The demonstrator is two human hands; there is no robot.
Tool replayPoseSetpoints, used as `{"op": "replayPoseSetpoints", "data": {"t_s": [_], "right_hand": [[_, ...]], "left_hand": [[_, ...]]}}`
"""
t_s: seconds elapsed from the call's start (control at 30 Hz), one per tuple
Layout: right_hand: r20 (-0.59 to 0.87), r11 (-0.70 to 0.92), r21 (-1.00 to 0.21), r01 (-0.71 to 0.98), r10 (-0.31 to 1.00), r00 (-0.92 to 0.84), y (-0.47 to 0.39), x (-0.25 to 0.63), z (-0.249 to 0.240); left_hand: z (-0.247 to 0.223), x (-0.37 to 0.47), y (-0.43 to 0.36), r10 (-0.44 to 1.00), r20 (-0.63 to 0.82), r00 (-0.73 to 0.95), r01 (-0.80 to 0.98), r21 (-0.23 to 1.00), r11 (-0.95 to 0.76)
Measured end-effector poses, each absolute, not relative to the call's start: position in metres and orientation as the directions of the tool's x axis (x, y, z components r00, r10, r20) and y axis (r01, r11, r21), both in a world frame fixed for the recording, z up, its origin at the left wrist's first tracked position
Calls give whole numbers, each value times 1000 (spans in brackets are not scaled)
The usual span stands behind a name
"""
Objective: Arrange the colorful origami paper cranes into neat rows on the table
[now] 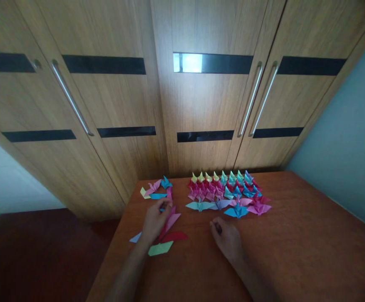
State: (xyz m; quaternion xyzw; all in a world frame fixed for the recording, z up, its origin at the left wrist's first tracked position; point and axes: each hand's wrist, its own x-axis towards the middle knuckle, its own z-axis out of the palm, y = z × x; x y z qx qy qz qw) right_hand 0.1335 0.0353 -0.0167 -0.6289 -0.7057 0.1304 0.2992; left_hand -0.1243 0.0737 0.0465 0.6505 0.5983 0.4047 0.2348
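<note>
My left hand [154, 220] reaches over a loose group of folded papers, its fingertips pinched together. They meet the lower end of a pink folded strip [169, 193]; whether they grip it is hidden. Around this hand lie a pink folded piece [172, 222], a red one [178, 237], a light green one [160, 248] and a pale blue one [136, 238]. My right hand [228, 240] rests on the table with curled fingers and nothing visible in them. Just beyond it is a blue paper crane [237, 211] with spread wings, apart from the fingers.
Rows of several folded cranes [215, 188] stand at the table's back. Back left lie a pink crane [153, 187], a blue crane [166, 183] and a yellow folded paper [144, 193]. A wooden wardrobe [201, 155] rises behind the brown table [295, 243].
</note>
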Motion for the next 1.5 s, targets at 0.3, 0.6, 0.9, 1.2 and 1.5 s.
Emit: {"op": "replayPoseSetpoints", "data": {"t_s": [0.3, 0.6, 0.9, 1.2, 1.5], "right_hand": [[240, 228, -647, 728, 967, -90, 34, 132, -28], [267, 242, -667, 704, 961, -78, 34, 131, -23], [250, 238, -684, 690, 964, -85, 35, 131, -24], [261, 255, -871, 419, 964, -44, 28, 133, -14], [186, 241, -914, 326, 964, -191, 24, 130, -9]], "left_hand": [[44, -178, 135, 895, 315, -316, 795, 603, 68], [46, -181, 163, 907, 278, -317, 865, 478, 156], [68, -188, 132, 872, 410, -266, 890, 451, 59], [53, -112, 48, 863, 464, 199, 784, 453, -424], [20, -50, 1, 814, 331, 477, 640, 504, -580]]}}
